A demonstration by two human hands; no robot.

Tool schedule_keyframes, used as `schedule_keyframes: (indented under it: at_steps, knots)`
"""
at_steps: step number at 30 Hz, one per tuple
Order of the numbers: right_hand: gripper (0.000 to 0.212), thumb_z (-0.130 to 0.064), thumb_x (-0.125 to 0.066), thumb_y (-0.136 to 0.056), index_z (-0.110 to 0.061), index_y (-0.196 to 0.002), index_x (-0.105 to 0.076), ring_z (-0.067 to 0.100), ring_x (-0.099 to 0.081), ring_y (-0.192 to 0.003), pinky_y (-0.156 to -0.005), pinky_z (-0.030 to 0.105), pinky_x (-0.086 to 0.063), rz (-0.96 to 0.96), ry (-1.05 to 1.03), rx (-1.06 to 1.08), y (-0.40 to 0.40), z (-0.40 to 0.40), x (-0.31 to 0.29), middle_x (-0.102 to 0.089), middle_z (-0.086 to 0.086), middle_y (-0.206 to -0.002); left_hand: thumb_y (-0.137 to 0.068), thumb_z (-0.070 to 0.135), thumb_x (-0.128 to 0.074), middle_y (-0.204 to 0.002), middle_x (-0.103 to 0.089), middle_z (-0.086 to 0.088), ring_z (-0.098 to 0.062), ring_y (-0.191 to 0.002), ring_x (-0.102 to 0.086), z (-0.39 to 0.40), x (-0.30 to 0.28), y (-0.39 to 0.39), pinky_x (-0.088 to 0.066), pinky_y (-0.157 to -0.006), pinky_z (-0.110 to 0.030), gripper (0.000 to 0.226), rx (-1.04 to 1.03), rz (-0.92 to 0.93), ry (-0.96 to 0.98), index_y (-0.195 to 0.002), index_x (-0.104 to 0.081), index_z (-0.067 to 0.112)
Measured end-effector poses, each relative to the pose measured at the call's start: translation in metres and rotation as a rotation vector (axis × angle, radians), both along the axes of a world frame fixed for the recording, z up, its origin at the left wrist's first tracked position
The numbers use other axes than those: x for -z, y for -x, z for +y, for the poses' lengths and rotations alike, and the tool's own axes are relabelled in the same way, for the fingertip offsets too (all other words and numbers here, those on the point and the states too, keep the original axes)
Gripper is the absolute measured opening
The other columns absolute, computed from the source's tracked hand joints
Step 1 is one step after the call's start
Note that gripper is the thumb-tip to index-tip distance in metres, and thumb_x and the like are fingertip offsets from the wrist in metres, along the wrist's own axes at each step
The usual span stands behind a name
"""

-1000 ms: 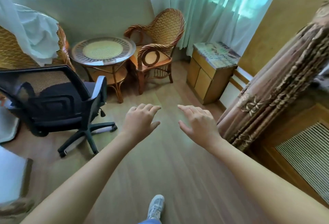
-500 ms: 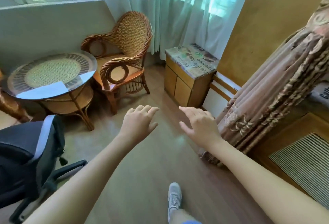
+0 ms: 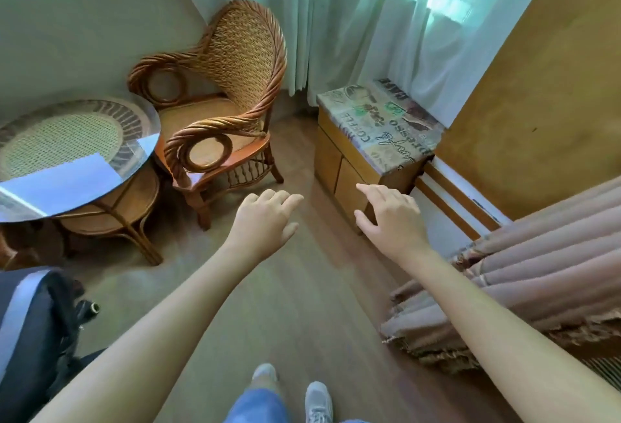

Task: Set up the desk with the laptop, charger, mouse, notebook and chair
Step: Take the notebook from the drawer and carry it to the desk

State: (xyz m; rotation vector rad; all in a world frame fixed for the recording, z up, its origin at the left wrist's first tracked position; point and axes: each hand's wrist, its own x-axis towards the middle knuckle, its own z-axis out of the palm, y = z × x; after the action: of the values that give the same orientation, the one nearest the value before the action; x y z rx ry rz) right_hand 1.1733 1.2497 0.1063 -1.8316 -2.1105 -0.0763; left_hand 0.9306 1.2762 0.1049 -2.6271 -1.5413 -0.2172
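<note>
Shifted leftward, office chair (image 3: 30,332) sits well left of both empty hands.

Daylight is streaming through sheer pale green curtains (image 3: 369,19) hanging across a corner window. Below them, a wooden floor (image 3: 302,288) is stretching across the room. A wicker armchair (image 3: 228,86) with curled rattan arms is standing beside a round glass-topped rattan table (image 3: 67,140). A low wooden cabinet (image 3: 363,157) with a printed coffee-themed top is sitting against an ochre wall (image 3: 537,86). A brown patterned curtain (image 3: 521,271) is draping down to the floor at the right.
</note>
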Motion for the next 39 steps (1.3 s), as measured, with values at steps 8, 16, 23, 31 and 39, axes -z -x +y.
schedule_keyframes:
  at_steps: [8, 16, 23, 31, 39]
  knots:
    - [0.043, -0.031, -0.060, -0.083, -0.019, -0.125, -0.057, 0.024, -0.059, -0.108, -0.090, 0.040, -0.043, 0.039, 0.029, 0.108, 0.019, 0.145, 0.036, -0.062, 0.000, -0.121, -0.076, 0.037, -0.073, -0.105, -0.068, 0.000, -0.024, -0.091, -0.064, 0.160, 0.034, 0.009, -0.049, -0.067, -0.034, 0.051, 0.085, 0.095, 0.060, -0.122, -0.060, 0.020]
    - [0.043, -0.030, -0.061, -0.082, -0.016, -0.122, -0.058, 0.027, -0.059, -0.107, -0.089, 0.043, -0.046, 0.013, 0.086, 0.282, 0.027, 0.256, 0.078, -0.061, 0.005, -0.124, -0.076, 0.037, -0.071, -0.103, -0.067, -0.002, -0.025, -0.091, -0.063, 0.321, 0.064, -0.029, -0.044, -0.064, -0.034, 0.048, 0.359, 0.147, 0.097, -0.119, -0.061, 0.018]
    - [0.044, -0.031, -0.057, -0.082, -0.015, -0.123, -0.057, 0.027, -0.056, -0.112, -0.093, 0.045, -0.045, -0.017, 0.137, 0.362, 0.001, 0.344, 0.121, -0.059, 0.008, -0.126, -0.083, 0.039, -0.064, -0.112, -0.065, -0.002, -0.025, -0.103, -0.059, 0.423, 0.123, -0.086, -0.044, -0.074, -0.037, 0.050, 0.447, 0.130, 0.214, -0.127, -0.055, 0.018]
    - [0.045, -0.029, -0.058, -0.083, -0.015, -0.126, -0.055, 0.028, -0.052, -0.118, -0.101, 0.051, -0.037, -0.053, 0.235, 0.379, -0.027, 0.451, 0.188, -0.057, 0.009, -0.129, -0.092, 0.047, -0.050, -0.123, -0.059, -0.001, -0.025, -0.112, -0.054, 0.520, 0.210, -0.148, -0.045, -0.082, -0.040, 0.049, 0.279, -0.045, 0.502, -0.134, -0.047, 0.023]
    - [0.044, -0.030, -0.052, -0.090, -0.016, -0.132, -0.050, 0.029, -0.043, -0.129, -0.106, 0.056, -0.028, -0.069, 0.281, 0.570, -0.050, 0.512, 0.270, -0.051, 0.010, -0.137, -0.099, 0.041, -0.036, -0.129, -0.057, -0.007, -0.031, -0.118, -0.051, 0.576, 0.305, -0.210, -0.044, -0.089, -0.045, 0.044, 0.184, -0.128, 0.833, -0.137, -0.042, 0.020]
